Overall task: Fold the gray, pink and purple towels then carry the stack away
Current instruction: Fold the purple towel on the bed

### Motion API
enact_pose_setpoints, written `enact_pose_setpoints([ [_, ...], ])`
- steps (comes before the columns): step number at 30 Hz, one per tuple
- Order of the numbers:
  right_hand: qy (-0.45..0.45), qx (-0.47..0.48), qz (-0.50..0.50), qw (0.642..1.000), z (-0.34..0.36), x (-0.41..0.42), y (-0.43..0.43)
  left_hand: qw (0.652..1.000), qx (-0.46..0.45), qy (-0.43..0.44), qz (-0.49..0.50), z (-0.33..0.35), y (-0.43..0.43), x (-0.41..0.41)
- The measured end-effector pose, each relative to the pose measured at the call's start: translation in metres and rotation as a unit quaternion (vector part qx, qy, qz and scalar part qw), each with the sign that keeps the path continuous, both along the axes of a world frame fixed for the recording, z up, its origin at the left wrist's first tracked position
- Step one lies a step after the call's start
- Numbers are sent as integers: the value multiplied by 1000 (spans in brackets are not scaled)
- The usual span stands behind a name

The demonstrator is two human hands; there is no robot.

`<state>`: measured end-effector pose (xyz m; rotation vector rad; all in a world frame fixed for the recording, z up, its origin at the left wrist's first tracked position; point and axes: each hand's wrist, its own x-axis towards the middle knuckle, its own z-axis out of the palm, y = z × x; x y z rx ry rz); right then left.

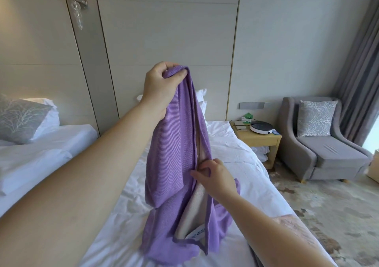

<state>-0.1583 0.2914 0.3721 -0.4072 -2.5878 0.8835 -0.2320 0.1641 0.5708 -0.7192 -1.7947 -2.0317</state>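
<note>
Your left hand (162, 86): raised, fingers curled, pinching the bunched top of the purple towel (170, 154). Towel hangs with its long axis vertical, its lower end crumpled on the bed (225, 143). Your right hand (217, 176): lower, just right, thumb and fingers pinching the open side edge midway. Judgement: the spread goes rightward, and the right hand is nearer that edge.

Purple towel (174, 143) hanging over bed (235, 154) — left hand (162, 86) gripping top, right hand (215, 176) pinching edge
</note>
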Motion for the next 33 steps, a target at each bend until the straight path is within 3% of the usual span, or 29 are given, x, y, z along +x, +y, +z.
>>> enact_pose_setpoints([
  [4,-9,43,5,999,-7,-11,-5,1000,24,-5,2,9,5,7],
  [7,19,3,30,999,-9,-16,0,999,35,-1,30,16,-4,4],
  [11,68,-207,8,976,5,-5,29,994,41,7,98,10,-30,-14],
  [14,131,-395,37,909,30,9,50,989,14,-15,146,-11,-52,-33],
  [16,149,-450,92,876,56,16,57,982,-5,-61,180,-32,-66,-45],
  [18,147,-444,149,871,81,23,55,973,-38,-130,189,-57,-74,-53],
  [20,117,-417,189,881,97,27,47,962,-123,-193,147,-80,-71,-54],
  [23,62,-380,236,892,109,29,33,950,-258,-173,-21,-98,-44,-32],
  [27,14,-348,266,899,106,27,21,907,-257,-155,-297,-105,-6,14],
  [29,8,-355,271,895,102,29,24,896,-257,-147,-332,-115,2,22],
  [33,-16,-346,286,894,94,36,35,929,-242,-96,-264,-122,8,22],
])
